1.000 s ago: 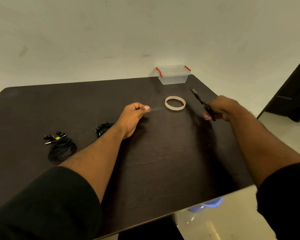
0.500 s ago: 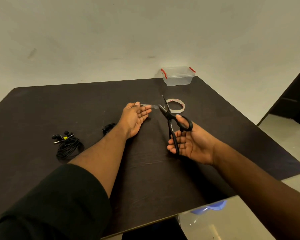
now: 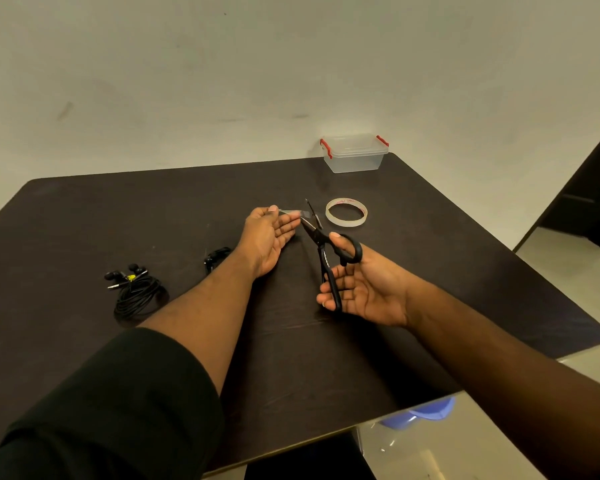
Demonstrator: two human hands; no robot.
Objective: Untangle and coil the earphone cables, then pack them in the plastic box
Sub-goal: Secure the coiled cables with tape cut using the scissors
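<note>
Tape-cutting is the step I am working on, as far as I can judge. My left hand (image 3: 269,237) is raised palm-up over the middle of the dark table (image 3: 118,216), pinching one end of a short clear strip of tape (image 3: 291,213) between thumb and forefinger, with the other fingers lying straight. My right hand (image 3: 364,289) is holding a pair of black scissors (image 3: 321,244): the thumb is sitting through the upper loop and the fingers are curling loosely round the lower handle. The blades are standing apart, open on either side of the strip's free end, just beside the left fingertips. A flat roll of tape (image 3: 346,214) is lying on the table just beyond the blades; I cannot tell whether the strip is joined to it.

One coiled earphone cable (image 3: 136,294) is resting on the table well to the left, its earbuds at the top and a yellow tie around it. A second small black bundle (image 3: 215,258) is lying near my left forearm, partly hidden. The plastic box (image 3: 355,154), clear with red clips, is sitting at the far edge of the table, well apart from both cables; it looks lidded, with nothing visible inside.

Next, I judge, the blades need closing cleanly across the strip, keeping clear of the left fingers, before the piece goes to fasten a coil.
</note>
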